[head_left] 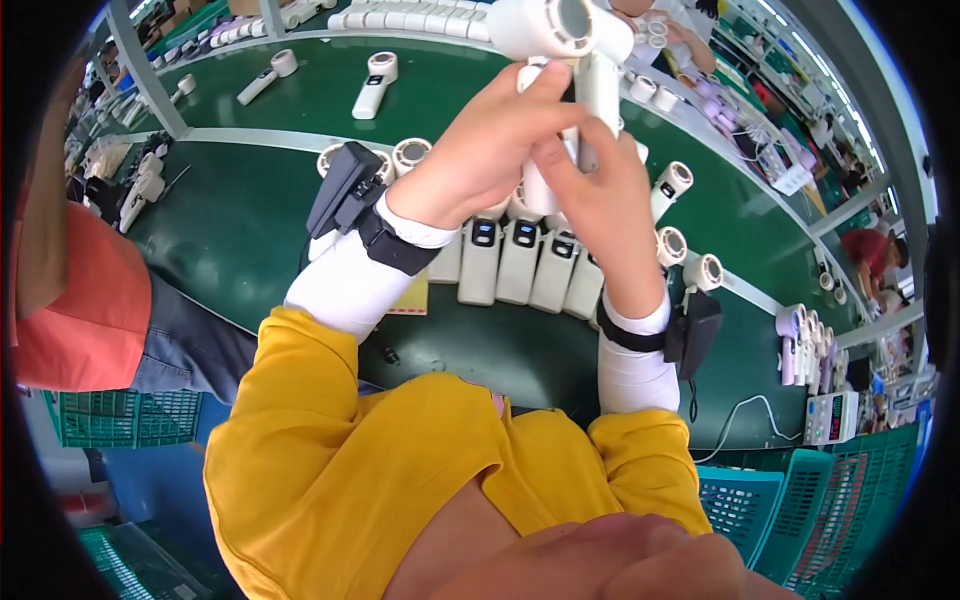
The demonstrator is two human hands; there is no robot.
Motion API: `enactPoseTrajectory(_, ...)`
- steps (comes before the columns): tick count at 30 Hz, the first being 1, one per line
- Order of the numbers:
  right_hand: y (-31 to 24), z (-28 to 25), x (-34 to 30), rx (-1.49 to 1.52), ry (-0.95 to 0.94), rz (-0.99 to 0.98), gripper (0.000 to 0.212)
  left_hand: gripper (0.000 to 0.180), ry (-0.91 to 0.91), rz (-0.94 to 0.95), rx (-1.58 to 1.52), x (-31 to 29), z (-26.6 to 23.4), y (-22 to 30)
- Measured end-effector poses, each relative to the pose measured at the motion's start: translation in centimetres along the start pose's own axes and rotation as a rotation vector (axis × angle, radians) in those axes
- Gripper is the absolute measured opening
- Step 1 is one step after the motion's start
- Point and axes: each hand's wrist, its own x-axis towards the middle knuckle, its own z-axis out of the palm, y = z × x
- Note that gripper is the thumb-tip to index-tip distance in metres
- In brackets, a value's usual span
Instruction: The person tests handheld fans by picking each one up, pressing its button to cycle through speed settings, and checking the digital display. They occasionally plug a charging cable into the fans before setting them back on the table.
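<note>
Both hands are raised over the green bench, close together around white handheld fans. My left hand is closed on the handle of a handheld fan, whose round head points up and away. My right hand is closed beside it, fingers bent against a second white handle. The fans overlap, so which fingers bear on which handle is partly hidden. Below the hands stands a row of white handheld fans with small dark display windows, some of them lit.
More fans, one among them, lie on the far green surface behind a pale rail. A co-worker in a red top is at my left. At right are a power meter box, a white cable and teal baskets.
</note>
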Motion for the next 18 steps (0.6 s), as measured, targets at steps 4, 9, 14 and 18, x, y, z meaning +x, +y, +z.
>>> enactPoseTrajectory(4, 0.2, 3.2, -0.9, 0.148, 0.168, 0.024, 0.025, 0.034, 0.024, -0.133, -0.154, -1.6, -2.4, 0.4)
enactPoseTrajectory(9, 0.4, 3.6, -1.4, 0.679, 0.186, 0.190, 0.022, 0.029, -0.116, -0.176, -0.414, -1.8, -4.1, 0.6)
enactPoseTrajectory(14, 1.5, 2.7, -1.9, -0.123, 0.071, -0.175, 0.027, 0.028, 0.016, -0.112, -0.404, -1.3, -4.4, -0.3)
enactPoseTrajectory(18, 1.8, 2.3, -2.7, 0.133, -0.106, 0.001, 0.028, 0.028, 0.030, -0.138, -0.480, -1.6, -4.6, -0.8)
